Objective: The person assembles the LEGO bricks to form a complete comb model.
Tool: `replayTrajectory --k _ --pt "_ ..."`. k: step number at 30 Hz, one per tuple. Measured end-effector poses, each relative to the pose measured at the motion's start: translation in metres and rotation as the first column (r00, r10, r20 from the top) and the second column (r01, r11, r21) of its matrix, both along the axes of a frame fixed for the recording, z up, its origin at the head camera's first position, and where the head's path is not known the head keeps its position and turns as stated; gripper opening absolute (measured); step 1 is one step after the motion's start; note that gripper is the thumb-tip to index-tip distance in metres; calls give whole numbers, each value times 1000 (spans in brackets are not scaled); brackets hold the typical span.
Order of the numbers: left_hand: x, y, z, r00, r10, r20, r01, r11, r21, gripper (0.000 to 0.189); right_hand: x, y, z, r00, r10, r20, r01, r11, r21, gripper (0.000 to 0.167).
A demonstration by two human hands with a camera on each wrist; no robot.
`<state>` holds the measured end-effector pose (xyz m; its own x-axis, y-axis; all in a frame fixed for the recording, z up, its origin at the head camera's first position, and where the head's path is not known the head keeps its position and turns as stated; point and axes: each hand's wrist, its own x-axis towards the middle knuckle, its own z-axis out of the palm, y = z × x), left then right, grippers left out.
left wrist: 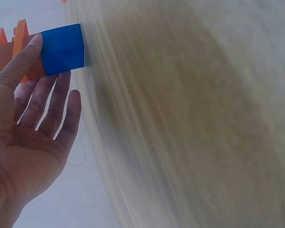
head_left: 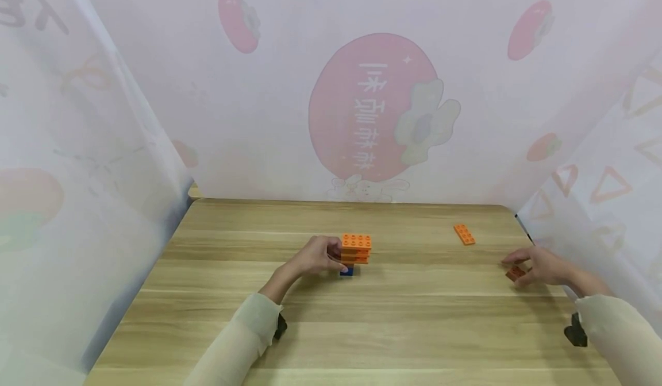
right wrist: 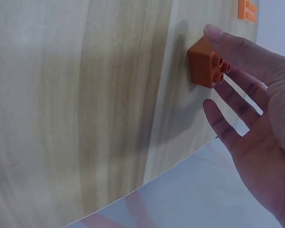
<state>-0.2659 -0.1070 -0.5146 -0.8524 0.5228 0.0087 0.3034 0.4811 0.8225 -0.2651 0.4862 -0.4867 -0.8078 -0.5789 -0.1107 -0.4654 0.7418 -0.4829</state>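
My left hand [head_left: 314,255] grips a stack of building blocks [head_left: 356,241] near the middle of the table. Two flat orange studded plates alternate with brown-orange blocks above a blue block [left wrist: 62,50] at the bottom. The thumb presses the stack's near side just above the blue block, while the other fingers reach round behind. Over at the right, my right hand [head_left: 547,266] pinches a small brown-orange studded block [right wrist: 202,66] close to the tabletop. Its thumb lies along one edge of that block; the index finger is largely hidden in the right wrist view.
A loose orange studded plate [head_left: 464,234] lies on the wooden table [head_left: 414,328], beyond and left of my right hand. White printed curtains [head_left: 258,116] hang behind the table and along both sides. The table's right edge runs close by my right hand.
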Motion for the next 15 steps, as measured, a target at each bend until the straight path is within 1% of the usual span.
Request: replayTrajectory --k 5,8,11,15 --pt "0 0 1 1000 -2 8 2 1000 4 28 3 4 -2 998 -45 52 46 999 -16 55" --pt "0 0 1 1000 0 7 0 1000 2 28 5 5 -4 996 -53 72 56 998 -41 56" --pt "1 0 2 1000 3 10 -3 1000 2 28 6 6 -6 997 -51 63 55 997 -55 55" --pt "1 1 1 1000 3 10 -4 1000 9 28 8 8 -8 999 -43 30 45 997 -70 54"
